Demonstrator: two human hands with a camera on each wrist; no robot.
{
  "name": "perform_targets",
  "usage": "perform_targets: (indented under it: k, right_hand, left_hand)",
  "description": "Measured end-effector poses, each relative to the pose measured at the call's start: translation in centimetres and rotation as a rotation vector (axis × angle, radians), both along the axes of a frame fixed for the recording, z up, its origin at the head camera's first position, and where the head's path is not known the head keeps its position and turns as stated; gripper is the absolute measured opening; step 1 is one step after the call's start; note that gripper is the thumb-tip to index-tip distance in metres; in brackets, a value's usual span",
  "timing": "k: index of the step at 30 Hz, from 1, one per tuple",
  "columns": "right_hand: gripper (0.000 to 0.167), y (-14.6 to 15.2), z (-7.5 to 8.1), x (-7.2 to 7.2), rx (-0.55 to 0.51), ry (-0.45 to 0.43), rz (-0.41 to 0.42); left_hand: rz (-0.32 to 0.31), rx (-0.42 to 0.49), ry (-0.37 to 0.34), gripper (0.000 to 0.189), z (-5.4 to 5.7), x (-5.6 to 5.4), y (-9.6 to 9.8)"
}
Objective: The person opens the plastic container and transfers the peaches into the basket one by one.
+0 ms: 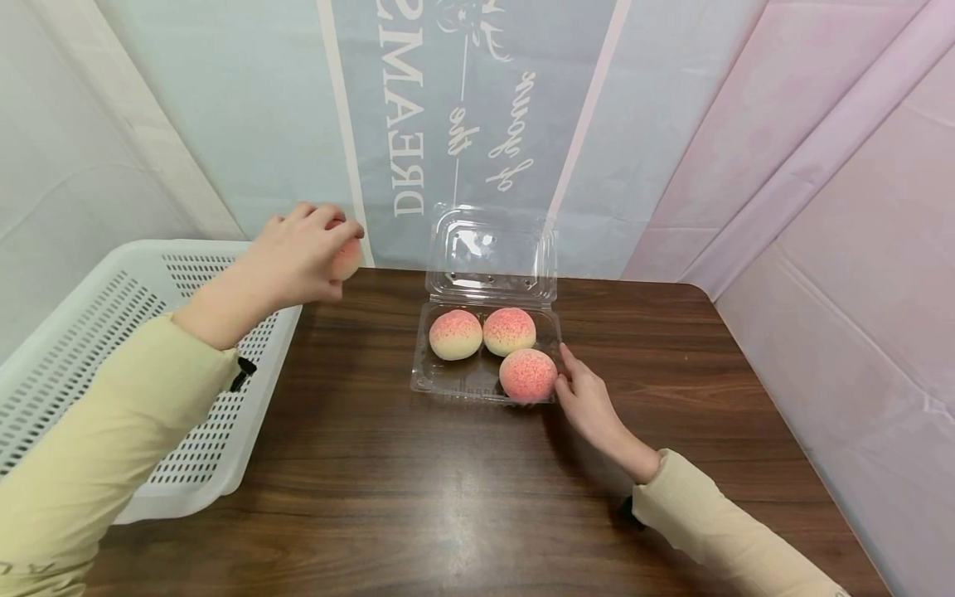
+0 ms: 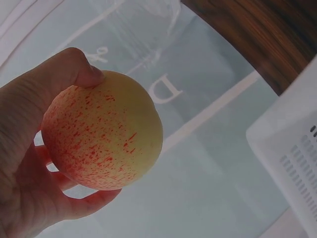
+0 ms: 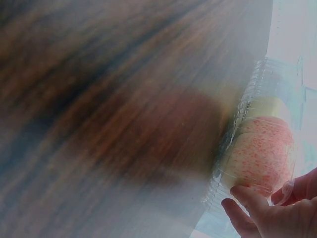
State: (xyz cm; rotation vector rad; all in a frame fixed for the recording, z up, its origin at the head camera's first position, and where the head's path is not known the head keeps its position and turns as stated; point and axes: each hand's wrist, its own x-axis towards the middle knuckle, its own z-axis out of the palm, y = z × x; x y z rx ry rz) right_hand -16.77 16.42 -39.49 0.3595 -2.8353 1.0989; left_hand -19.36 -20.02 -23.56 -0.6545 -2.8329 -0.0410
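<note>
Above the table, near the basket's right rim, my left hand (image 1: 298,253) holds a round peach (image 2: 106,134). In the left wrist view the thumb curls over the top of this yellow, red-speckled peach and the fingers curl beneath it. A hinged clear plastic box (image 1: 455,385) stands on the table with its lid (image 1: 492,253) raised at the back. Two peaches sit in its back row, a left one (image 1: 455,336) and a right one (image 1: 510,332); a redder peach (image 1: 528,376) sits front right. My right hand (image 1: 591,404) grips the box's right side, thumb at the rim.
A white perforated basket (image 1: 261,414) stands at the table's left, partly hidden under the left sleeve. Behind the dark wooden table (image 1: 388,497) hangs a printed cloth (image 1: 283,108) with mirrored lettering. Pale sheeting (image 1: 858,332) runs along the right side.
</note>
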Motion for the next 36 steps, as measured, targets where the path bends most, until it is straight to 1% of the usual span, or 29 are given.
perform_targets:
  k: [4,10,16,22,32,36]
  right_hand:
    - [0.05,0.0,-0.1,0.0,0.004,0.013,0.001]
    - [0.05,0.0,-0.1,-0.1,0.001,0.011,0.005]
    - [0.051,0.0,-0.1,0.0,0.006,0.006,0.004]
    - [0.05,0.0,-0.1,0.0,0.009,0.011,0.004]
    - [0.05,0.0,-0.1,-0.1,0.013,0.004,0.001]
    - [0.05,0.0,0.0,-0.1,0.012,-0.005,0.001]
  left_hand:
    - [0.014,0.006,-0.002,0.056,0.0,0.0,-0.7]
    - [0.03,0.02,-0.006,0.057,-0.3,0.1,-1.9]
    - [0.06,0.027,-0.021,0.06,-0.3,0.2,-2.9]
    - [0.087,0.041,-0.034,0.058,-0.4,0.2,-4.0]
    - [0.126,0.06,-0.058,0.057,-0.8,0.1,-5.7]
    - [0.139,0.065,-0.068,0.06,-1.0,0.0,-6.2]
